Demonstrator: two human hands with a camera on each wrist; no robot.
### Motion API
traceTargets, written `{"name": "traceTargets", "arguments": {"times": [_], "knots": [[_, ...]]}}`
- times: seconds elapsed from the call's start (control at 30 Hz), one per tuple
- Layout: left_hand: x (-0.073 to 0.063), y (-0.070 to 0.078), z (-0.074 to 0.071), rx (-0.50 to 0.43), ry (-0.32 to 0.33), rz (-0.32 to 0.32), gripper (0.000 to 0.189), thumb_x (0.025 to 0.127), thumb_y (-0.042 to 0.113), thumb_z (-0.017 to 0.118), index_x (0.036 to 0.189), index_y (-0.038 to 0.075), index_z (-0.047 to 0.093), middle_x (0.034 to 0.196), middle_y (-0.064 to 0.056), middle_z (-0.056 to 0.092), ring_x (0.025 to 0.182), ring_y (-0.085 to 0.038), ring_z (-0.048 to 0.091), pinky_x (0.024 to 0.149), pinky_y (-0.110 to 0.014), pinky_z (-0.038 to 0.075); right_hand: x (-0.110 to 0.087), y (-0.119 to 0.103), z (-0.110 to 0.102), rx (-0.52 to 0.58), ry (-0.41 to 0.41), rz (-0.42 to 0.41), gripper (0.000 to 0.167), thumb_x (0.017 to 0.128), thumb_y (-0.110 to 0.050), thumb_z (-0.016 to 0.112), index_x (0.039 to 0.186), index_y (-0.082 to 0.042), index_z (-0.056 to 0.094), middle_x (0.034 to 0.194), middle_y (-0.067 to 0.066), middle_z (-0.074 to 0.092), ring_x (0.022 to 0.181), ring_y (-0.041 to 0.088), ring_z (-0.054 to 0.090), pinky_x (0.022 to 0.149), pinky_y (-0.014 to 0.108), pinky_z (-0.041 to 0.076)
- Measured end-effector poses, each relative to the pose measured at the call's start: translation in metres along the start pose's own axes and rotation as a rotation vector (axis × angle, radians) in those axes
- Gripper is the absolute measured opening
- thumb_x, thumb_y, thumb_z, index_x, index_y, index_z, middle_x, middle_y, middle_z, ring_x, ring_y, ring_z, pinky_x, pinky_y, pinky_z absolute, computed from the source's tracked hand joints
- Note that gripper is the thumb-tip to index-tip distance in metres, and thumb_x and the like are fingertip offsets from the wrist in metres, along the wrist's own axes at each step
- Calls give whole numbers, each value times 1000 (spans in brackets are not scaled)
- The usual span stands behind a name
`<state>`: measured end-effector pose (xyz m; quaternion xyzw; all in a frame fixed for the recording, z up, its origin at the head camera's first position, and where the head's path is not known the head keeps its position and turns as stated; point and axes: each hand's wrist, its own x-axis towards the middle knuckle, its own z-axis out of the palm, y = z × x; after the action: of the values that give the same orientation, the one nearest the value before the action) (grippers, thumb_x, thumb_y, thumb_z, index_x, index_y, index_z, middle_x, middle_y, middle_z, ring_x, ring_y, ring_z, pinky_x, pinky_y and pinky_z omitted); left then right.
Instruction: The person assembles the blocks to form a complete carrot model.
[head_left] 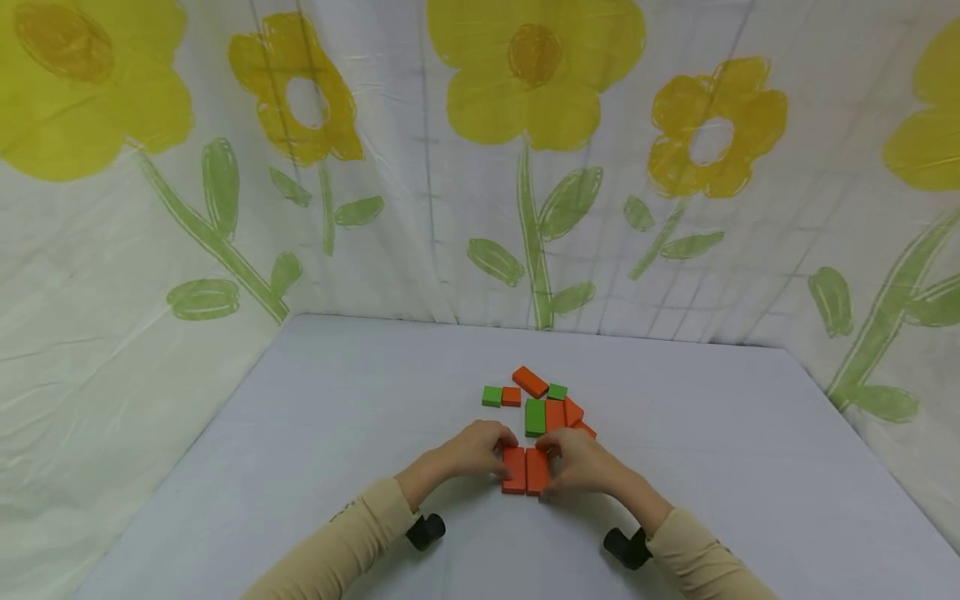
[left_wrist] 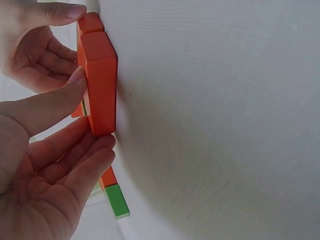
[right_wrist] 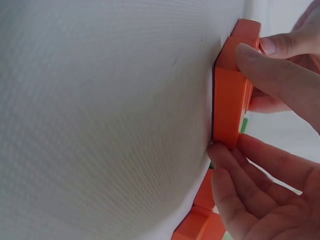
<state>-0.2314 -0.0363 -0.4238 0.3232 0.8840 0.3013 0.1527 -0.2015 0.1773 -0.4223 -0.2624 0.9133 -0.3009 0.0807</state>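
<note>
Two flat orange blocks lie side by side on the table, long sides nearly touching. My left hand [head_left: 474, 448] pinches the left orange block [head_left: 514, 477] between thumb and fingers. In the left wrist view that thumb lies along the top of the block [left_wrist: 102, 90], and the fingertips meet its far end. With my right hand [head_left: 585, 462] I pinch the right orange block [head_left: 536, 475] by its ends. The right wrist view shows the thumb on the near end of the block [right_wrist: 227, 105] and curled fingers at the far end.
Beyond the hands stand a green block [head_left: 535, 418] and an orange block [head_left: 555, 413], with more orange pieces at their right. Farther back lie a small green block [head_left: 491, 397], a small orange block [head_left: 511, 397] and a slanted orange block [head_left: 530, 382]. A flowered cloth [head_left: 405, 275] hangs behind the table.
</note>
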Motion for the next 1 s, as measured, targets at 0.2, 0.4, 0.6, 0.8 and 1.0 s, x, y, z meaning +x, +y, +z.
{"name": "traceTargets", "arguments": {"times": [0.2, 0.4, 0.6, 0.8, 1.0], "knots": [[0, 2, 0, -4, -6, -7, 36, 78, 5, 79, 111, -3, 66, 95, -6, 64, 84, -16, 51, 79, -26, 45, 0, -1, 0, 15, -17, -1, 59, 63, -14, 91, 111, 8, 64, 102, 10, 67, 92, 24, 61, 79, 35, 51], [-2, 3, 0, -15, -10, -26, 37, 78, 5, 79, 112, -4, 66, 96, -5, 64, 84, -16, 50, 78, -26, 45, 1, -1, 0, 15, -35, -11, 62, 63, -15, 91, 113, 9, 63, 105, 12, 66, 94, 26, 60, 80, 37, 51], [-2, 3, -2, -20, -18, -30, 37, 78, 5, 79, 112, -4, 66, 97, -6, 64, 85, -15, 51, 80, -27, 46, 5, 5, -10, -25, -40, -7, 65, 68, -22, 88, 119, 7, 61, 115, 13, 64, 103, 31, 58, 86, 45, 49], [0, 2, -2, -34, -31, -38, 39, 79, 6, 79, 114, -3, 65, 99, -6, 64, 85, -15, 50, 81, -27, 46, 18, 19, -31, -113, 91, 83, 55, 74, -15, 83, 121, 3, 62, 119, 18, 61, 111, 38, 49, 91, 53, 44], [1, 2, -2, -42, -34, -48, 39, 79, 6, 80, 114, -3, 65, 99, -6, 64, 84, -15, 50, 78, -26, 45, 34, 32, -29, -350, 34, 90, 55, 74, -19, 83, 121, 2, 63, 122, 19, 59, 108, 34, 47, 90, 49, 45]]}}
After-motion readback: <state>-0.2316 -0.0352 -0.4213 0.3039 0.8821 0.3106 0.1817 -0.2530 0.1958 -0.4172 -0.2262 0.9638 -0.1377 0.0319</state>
